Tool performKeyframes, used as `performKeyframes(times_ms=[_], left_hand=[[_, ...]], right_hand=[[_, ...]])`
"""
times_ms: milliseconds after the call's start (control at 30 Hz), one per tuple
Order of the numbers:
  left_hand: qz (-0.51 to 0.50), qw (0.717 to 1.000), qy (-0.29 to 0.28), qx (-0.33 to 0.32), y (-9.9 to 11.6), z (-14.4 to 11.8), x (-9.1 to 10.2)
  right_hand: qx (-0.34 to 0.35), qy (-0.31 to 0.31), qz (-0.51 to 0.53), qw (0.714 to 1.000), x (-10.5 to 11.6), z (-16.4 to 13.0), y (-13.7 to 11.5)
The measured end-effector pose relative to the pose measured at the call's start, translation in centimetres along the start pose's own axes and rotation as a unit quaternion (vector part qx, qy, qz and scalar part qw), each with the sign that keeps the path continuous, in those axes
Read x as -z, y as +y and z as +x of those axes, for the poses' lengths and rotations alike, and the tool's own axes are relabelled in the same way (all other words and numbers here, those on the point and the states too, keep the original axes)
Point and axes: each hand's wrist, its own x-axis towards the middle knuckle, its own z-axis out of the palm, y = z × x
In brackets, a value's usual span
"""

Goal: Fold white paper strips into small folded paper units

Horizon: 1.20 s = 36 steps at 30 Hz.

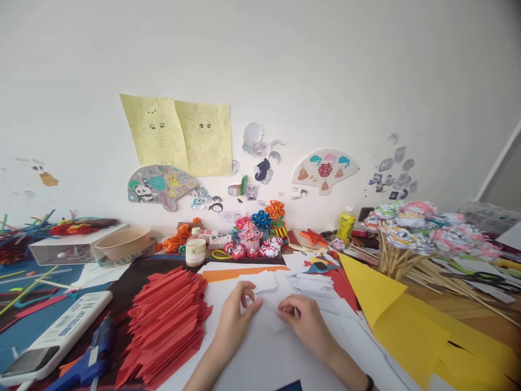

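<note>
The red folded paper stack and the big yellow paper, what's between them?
In the head view, white paper sheets lie between the red folded paper stack and the big yellow paper, with both hands on them.

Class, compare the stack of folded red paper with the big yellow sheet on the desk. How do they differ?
The folded red paper is pleated into many layered strips; the yellow sheet is one large piece with few folds. The red paper lies beside the left hand, the yellow sheet right of the right hand. Both are coloured craft paper.
</note>
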Motion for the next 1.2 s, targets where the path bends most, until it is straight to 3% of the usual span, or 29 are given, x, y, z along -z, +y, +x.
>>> performKeyframes(times_ms=[67,200,400,500,700,900,1033,1200], left_hand=[[-0.041,0.999,-0.012,0.012,0.1,0.1,-0.1],[-0.051,0.994,-0.092,0.002,0.6,-0.3,-1.2],[-0.017,0.997,-0.071,0.000,0.8,-0.6,-1.4],[0.005,0.996,-0.085,0.001,0.6,-0.6,-0.8],[0.011,0.992,-0.122,0.012,0.5,-0.8,-0.1],[-0.053,0.986,-0.157,0.007,0.4,-0.8,0.2],[0.034,0.990,-0.133,0.011,0.1,-1.1,0.0],[0.147,0.983,-0.107,-0.035,-0.1,-1.2,-0.1]], right_hand=[[-0.027,0.005,0.050,0.998,0.1,0.2,-0.1],[-0.065,-0.021,0.195,0.978,-0.1,0.4,-0.1],[-0.068,-0.096,0.290,0.950,-0.4,0.2,-0.1],[-0.064,-0.107,0.271,0.954,-0.2,0.2,0.1],[-0.087,-0.032,0.252,0.963,-0.2,0.4,2.0],[-0.111,-0.062,0.268,0.955,-0.5,0.2,3.0],[-0.081,-0.065,0.204,0.974,-0.3,0.1,2.8],[-0.048,-0.070,0.064,0.994,-0.1,-0.1,2.8]])
